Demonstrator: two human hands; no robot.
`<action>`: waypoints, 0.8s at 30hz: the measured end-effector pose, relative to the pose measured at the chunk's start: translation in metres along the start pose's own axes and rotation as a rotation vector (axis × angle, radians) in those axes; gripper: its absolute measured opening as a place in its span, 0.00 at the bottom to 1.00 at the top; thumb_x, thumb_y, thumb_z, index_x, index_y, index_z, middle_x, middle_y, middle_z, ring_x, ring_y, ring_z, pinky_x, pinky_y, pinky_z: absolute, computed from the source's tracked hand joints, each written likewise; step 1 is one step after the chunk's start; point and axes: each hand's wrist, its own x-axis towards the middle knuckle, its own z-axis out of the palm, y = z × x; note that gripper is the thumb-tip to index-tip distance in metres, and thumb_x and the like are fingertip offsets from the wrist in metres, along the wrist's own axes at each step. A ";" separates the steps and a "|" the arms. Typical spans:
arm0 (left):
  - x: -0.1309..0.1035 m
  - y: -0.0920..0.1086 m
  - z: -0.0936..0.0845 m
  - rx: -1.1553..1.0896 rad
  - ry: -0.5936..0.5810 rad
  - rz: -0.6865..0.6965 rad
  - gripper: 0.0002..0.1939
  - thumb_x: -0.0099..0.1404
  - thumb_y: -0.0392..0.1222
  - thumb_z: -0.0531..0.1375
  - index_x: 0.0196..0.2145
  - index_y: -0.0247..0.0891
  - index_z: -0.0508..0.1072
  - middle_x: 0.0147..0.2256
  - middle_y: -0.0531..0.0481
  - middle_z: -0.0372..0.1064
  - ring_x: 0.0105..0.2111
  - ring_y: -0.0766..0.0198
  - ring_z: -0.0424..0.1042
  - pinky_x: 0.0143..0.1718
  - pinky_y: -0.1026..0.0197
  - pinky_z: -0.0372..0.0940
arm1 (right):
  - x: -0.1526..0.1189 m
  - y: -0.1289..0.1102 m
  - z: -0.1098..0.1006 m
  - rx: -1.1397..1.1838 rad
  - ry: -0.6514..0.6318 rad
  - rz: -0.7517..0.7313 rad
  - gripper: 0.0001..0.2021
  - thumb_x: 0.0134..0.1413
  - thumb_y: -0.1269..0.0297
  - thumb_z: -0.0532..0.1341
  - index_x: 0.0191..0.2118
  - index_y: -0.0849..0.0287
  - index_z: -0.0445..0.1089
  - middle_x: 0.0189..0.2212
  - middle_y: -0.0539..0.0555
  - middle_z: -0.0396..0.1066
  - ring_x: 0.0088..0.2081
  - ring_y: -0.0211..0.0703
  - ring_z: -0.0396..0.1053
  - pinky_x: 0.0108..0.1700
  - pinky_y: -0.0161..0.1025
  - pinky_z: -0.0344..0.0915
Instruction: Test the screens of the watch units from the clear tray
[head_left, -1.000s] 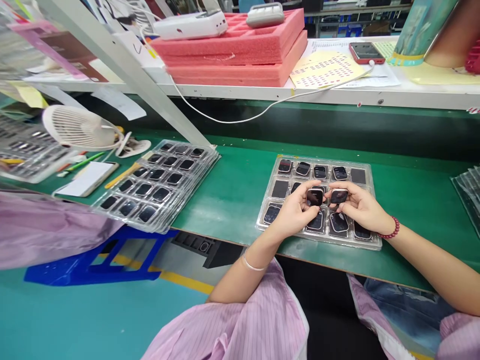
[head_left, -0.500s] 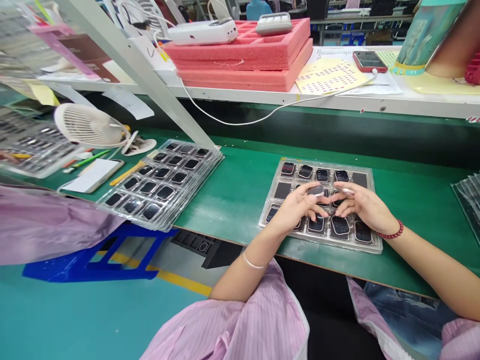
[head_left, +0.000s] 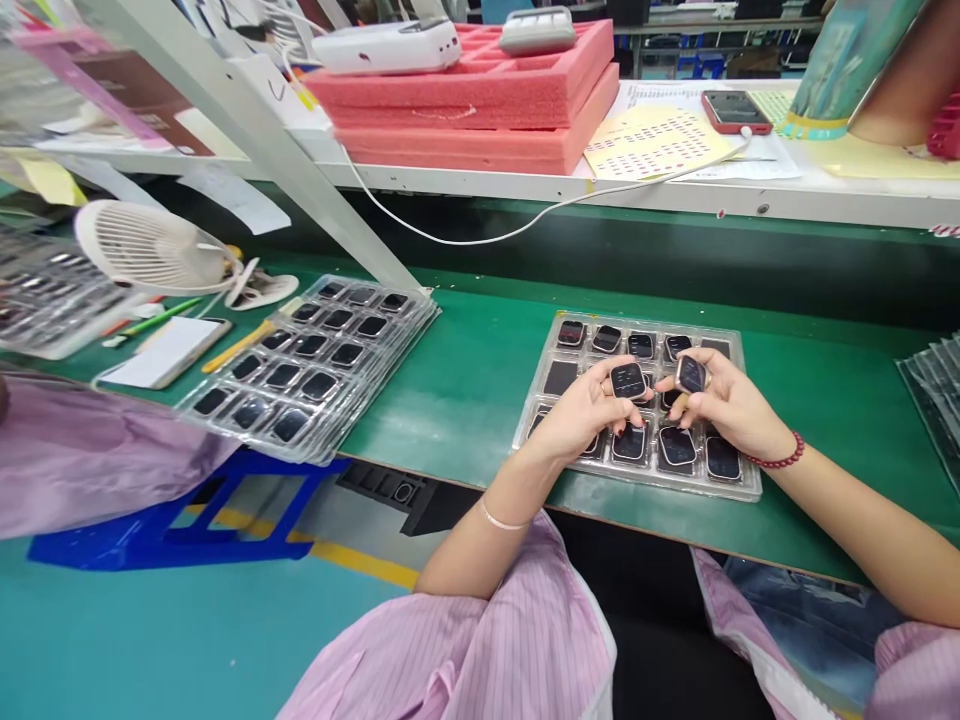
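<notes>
- Two watches (head_left: pixel 628 380) are hovering above the tray (head_left: pixel 751 481), apparently being inspected.
- Left hand (head_left: pixel 589 412) is pinching one; right hand (head_left: pixel 731 405) is gripping the other watch (head_left: pixel 691 374), its fingertips partly hidden.
- Next move is likely calling for steady fingers.

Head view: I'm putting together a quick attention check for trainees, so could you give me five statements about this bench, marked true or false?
1. The left hand holds a square watch-like piece. True.
2. The right hand is empty. False: it holds another watch-like piece.
3. Both hands are over the clear tray. True.
4. The red bead bracelet is on the left wrist. False: it is on the right wrist.
5. The red-edged phone lies on the green tabletop. False: it lies up on the white shelf.
</notes>
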 end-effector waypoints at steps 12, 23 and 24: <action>-0.005 -0.006 0.010 0.304 0.045 0.125 0.23 0.60 0.32 0.60 0.54 0.36 0.66 0.45 0.42 0.73 0.35 0.64 0.77 0.28 0.69 0.67 | -0.006 0.004 0.008 -0.370 0.028 -0.141 0.18 0.56 0.70 0.61 0.53 0.53 0.64 0.38 0.53 0.72 0.33 0.41 0.72 0.30 0.37 0.71; -0.006 -0.006 0.011 0.382 0.065 0.130 0.25 0.60 0.32 0.59 0.55 0.35 0.66 0.42 0.43 0.74 0.33 0.65 0.77 0.28 0.68 0.67 | -0.007 0.003 0.008 -0.411 0.008 -0.150 0.16 0.57 0.71 0.60 0.51 0.55 0.65 0.37 0.53 0.72 0.33 0.41 0.71 0.31 0.36 0.69; -0.006 -0.006 0.012 0.382 0.065 0.135 0.25 0.60 0.32 0.59 0.55 0.35 0.66 0.41 0.43 0.74 0.33 0.65 0.77 0.28 0.68 0.67 | -0.007 0.003 0.009 -0.411 0.009 -0.155 0.16 0.56 0.71 0.60 0.51 0.55 0.65 0.37 0.53 0.72 0.34 0.41 0.71 0.31 0.36 0.69</action>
